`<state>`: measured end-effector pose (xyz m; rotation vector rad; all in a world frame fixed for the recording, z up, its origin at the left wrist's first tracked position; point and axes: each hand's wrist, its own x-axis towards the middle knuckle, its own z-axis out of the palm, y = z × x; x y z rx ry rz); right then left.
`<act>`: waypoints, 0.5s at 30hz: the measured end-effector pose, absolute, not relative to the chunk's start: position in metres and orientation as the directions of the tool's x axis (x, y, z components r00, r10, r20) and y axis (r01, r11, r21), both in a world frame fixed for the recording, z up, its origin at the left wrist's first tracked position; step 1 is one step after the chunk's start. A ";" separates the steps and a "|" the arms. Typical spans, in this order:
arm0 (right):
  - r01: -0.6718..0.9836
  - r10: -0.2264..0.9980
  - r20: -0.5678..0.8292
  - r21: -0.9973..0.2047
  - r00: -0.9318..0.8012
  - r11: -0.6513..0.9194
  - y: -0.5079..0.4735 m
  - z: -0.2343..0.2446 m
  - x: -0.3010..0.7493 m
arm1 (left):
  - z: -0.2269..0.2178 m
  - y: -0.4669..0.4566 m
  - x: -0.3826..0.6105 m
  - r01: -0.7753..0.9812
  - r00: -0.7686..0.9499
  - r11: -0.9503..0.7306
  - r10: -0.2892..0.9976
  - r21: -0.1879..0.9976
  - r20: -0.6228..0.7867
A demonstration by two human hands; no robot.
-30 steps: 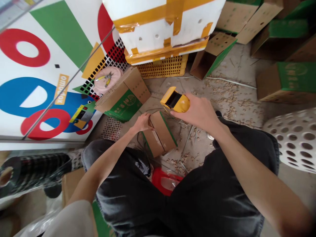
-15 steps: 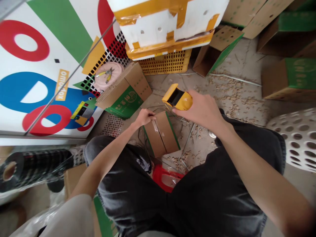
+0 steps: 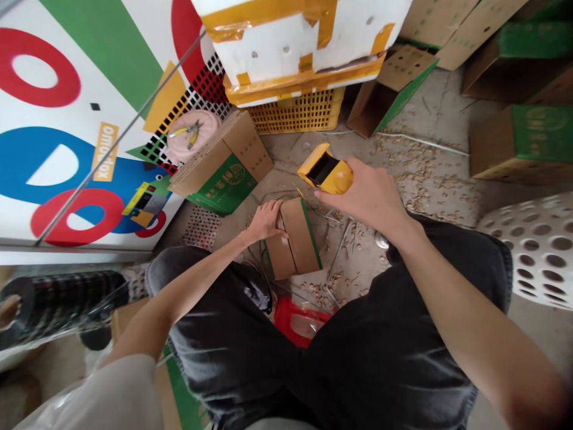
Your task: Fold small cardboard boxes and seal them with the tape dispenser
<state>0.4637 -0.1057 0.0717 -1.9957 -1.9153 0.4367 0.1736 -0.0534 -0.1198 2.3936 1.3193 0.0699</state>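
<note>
A small cardboard box (image 3: 298,230) with green edges stands on the floor between my knees, its top flaps meeting at a central seam. My left hand (image 3: 267,221) rests on the far left part of its top, fingers laid out and thumb apart near the seam. A pale strip shows beside the thumb. My right hand (image 3: 369,185) grips a yellow hand-held tool (image 3: 338,178) with a rounded body and a dark opening. It is in the air, up and to the right of the box. Its exact kind is unclear.
Folded cartons (image 3: 230,173) lean at the left, near pliers (image 3: 191,132) on a pink lid. A yellow crate (image 3: 295,113) sits under a taped white foam box (image 3: 286,54). A white perforated basket (image 3: 537,251) is at the right. Beige bits litter the floor (image 3: 430,173).
My left hand has gone from pinching at the box's far edge to lying spread on its top. The yellow tool in my right hand has shifted and tilted slightly.
</note>
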 end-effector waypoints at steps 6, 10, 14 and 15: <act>0.896 0.998 0.004 -0.440 0.057 -0.049 -0.104 0.068 0.465 | -0.122 -0.034 0.164 0.758 0.520 -0.392 0.846 0.521 -0.119; 0.896 0.999 0.011 -0.442 0.050 -0.040 -0.104 0.070 0.466 | -0.125 -0.038 0.169 0.663 0.602 -0.471 0.797 0.582 -0.041; 0.902 0.999 0.012 -0.429 0.052 -0.042 -0.105 0.071 0.466 | -0.123 -0.049 0.178 0.642 0.695 -0.589 0.717 0.491 -0.048; 0.904 0.999 0.012 -0.426 0.053 -0.043 -0.105 0.071 0.466 | -0.122 -0.050 0.179 0.653 0.695 -0.594 0.716 0.470 -0.060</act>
